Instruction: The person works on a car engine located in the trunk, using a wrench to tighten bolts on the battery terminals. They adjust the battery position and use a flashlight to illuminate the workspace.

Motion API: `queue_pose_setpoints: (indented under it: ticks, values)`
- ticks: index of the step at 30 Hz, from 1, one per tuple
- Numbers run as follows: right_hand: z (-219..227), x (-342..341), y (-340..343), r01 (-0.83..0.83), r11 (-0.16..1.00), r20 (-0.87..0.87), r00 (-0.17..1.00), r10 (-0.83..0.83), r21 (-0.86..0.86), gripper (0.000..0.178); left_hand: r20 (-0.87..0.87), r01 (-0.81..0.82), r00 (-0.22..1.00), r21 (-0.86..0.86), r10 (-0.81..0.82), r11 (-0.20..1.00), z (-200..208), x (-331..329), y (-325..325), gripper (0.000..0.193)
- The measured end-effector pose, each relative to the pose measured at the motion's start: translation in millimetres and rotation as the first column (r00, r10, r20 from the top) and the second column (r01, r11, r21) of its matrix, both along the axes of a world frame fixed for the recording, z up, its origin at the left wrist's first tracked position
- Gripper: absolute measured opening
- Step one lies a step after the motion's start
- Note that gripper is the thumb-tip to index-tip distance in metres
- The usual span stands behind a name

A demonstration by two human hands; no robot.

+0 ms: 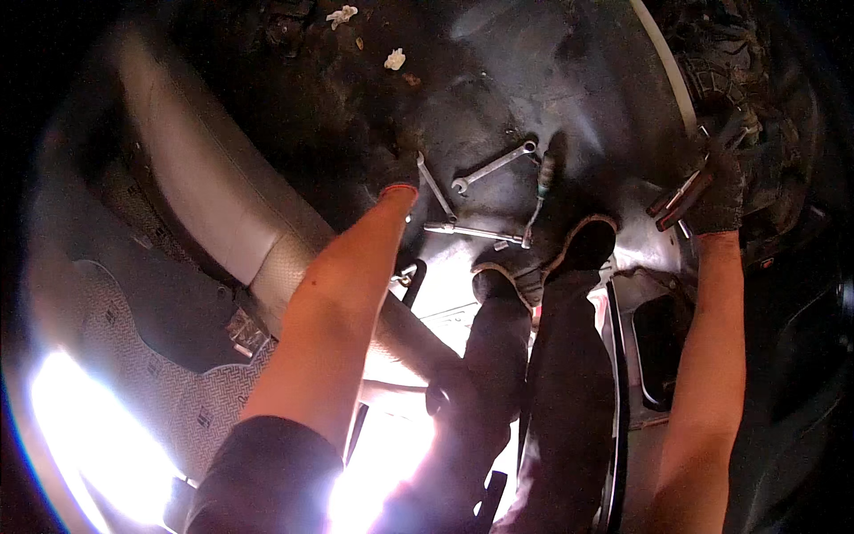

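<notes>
My left hand [392, 169], in a dark glove with an orange-red cuff, is low over the dark floor; its fingers blend into the shadow. Just to its right lies a slim wrench [436, 189]; whether the hand touches it I cannot tell. A combination wrench [494, 167], a screwdriver with a greenish handle [545, 175] and a long chrome bar tool [467, 232] lie further right. At the far right, my gloved right hand [722, 191] is closed on a plier-like tool [683, 199] with reddish-brown handles, beside dark mechanical parts.
A beige seat [209, 178] slants across the left side. My shoes [592, 240] are below the tools. White crumpled scraps [395, 60] lie on the floor [489, 80] at the far end. Dark housings and cables [725, 76] crowd the upper right. Strong light glares at lower left.
</notes>
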State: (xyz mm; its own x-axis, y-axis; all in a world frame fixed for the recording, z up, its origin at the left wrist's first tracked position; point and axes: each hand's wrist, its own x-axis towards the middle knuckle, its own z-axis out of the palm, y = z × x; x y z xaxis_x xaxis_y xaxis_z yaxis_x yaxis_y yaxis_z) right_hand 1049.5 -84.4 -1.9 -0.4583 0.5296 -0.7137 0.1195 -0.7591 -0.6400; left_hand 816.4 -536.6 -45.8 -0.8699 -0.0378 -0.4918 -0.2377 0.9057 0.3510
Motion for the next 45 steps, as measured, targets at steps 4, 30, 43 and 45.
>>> queue_pose_setpoints:
  ticks: [4, 30, 43, 45]
  values:
    - [-12, 8, 9, 0.023, 1.000, -0.001, 1.000, -0.023, -0.022, 0.056, 0.077, -0.018, 0.997, -0.137, 0.029, 0.990, -11, 35, -17, 0.056]
    - [9, -12, -1, 0.021, 0.995, 0.069, 0.997, -0.028, 0.096, 0.036, 0.086, 0.852, 0.524, -0.045, -0.847, 0.522, 5, 72, 90, 0.036]
    - [12, 1, 7, -0.025, 0.996, -0.035, 0.999, 0.028, 0.085, 0.022, 0.097, 0.938, 0.319, -0.177, -0.943, 0.299, -3, 198, 31, 0.035]
    - [1, 17, 19, -0.021, 1.000, -0.093, 0.995, 0.023, 0.022, 0.023, 0.136, 0.969, 0.193, -0.181, -0.972, 0.168, 6, 189, 47, 0.032]
